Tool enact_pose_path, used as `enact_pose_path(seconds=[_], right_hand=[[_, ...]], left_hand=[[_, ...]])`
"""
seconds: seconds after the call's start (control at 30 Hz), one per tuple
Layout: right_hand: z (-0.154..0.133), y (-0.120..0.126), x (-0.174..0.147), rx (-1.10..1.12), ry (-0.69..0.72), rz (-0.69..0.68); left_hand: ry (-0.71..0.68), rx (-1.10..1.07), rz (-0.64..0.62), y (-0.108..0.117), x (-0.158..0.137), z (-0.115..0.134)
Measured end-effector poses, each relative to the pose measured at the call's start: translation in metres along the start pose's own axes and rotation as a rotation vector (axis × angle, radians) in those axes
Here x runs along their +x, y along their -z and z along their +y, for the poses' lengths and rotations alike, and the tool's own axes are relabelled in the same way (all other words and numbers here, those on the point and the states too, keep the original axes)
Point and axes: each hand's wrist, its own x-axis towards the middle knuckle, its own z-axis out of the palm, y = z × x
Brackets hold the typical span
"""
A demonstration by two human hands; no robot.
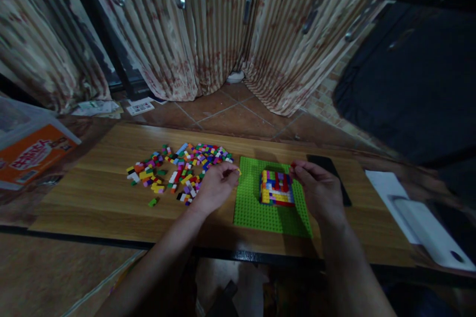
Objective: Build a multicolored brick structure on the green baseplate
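Note:
A bright green baseplate (253,213) lies on the wooden table, carrying a small block-shaped build of mixed-colour toy bricks (276,189). Over the plate's left edge, my left hand (218,184) pinches a small yellow brick (238,172) between thumb and fingertips. My right hand (320,189) is closed at the plate's right side, just beside the build, with a small red brick (293,164) at its fingertips. Left of the plate, a loose pile of many-coloured bricks (179,176) spreads out, partly behind my left hand.
A dark flat object (327,164) lies behind my right hand. White flat items (427,228) sit at the table's right end. A clear box with an orange label (37,153) stands at the left. Striped curtains (208,34) hang beyond the table; one green brick (152,202) lies apart.

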Motion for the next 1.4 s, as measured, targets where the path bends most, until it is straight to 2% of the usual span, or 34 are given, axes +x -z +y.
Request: enact_pose_path(seconds=[0.23, 0.43, 0.53, 0.77, 1.17, 1.4], right_hand=[[0.003, 0.013, 0.004, -0.3, 0.091, -0.037], [0.003, 0.024, 0.005, -0.778, 0.373, -0.195], [0.0, 0.023, 0.003, -0.88, 0.465, -0.213], [0.002, 0.014, 0.002, -0.874, 0.45, -0.215], [0.003, 0.017, 0.002, -0.814, 0.459, -0.272], [0.004, 0.013, -0.004, -0.796, 0.442, -0.389]], left_hand=[[0.017, 0.012, -0.015, -0.005, 0.002, 0.003], [0.0, 0.011, 0.005, -0.008, 0.004, 0.004], [-0.016, 0.021, -0.003, -0.01, 0.005, 0.002], [-0.029, 0.036, -0.012, -0.01, 0.007, -0.003], [-0.014, 0.031, 0.002, -0.01, 0.005, 0.004], [-0.033, 0.055, 0.005, -0.01, 0.005, 0.005]])
